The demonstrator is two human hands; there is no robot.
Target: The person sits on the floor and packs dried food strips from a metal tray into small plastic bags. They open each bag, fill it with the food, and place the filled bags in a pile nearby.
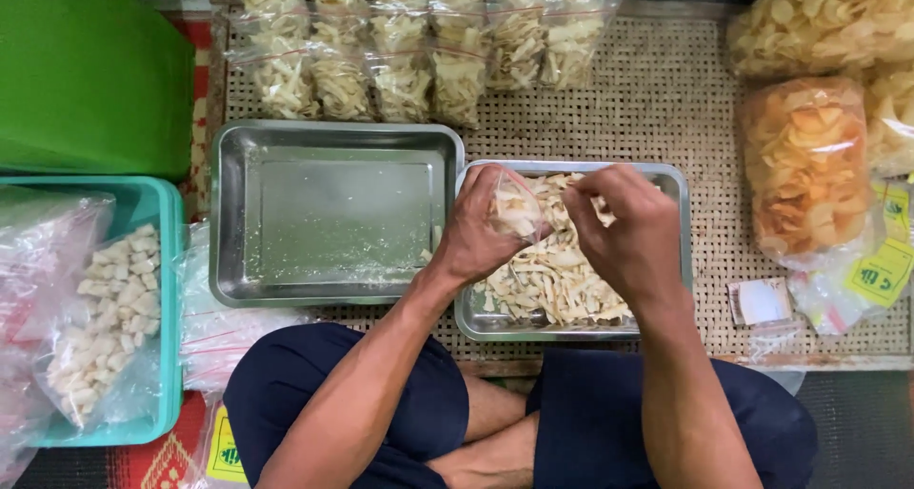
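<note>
Crossed legs in dark shorts (381,403) sit closest under my view. Above them, my left hand (481,227) pinches a small clear bag (519,208) part-filled with pale chips, mouth turned toward my right hand (624,227). That hand is curled shut, fingertips just beside the bag's opening; I can't tell if it holds chips. Both hover over the chip-filled steel tray (666,177), with an empty steel tray (333,213) left.

Small clear bag (517,210), part-filled with pale chips, held above steel tray (672,179).
</note>
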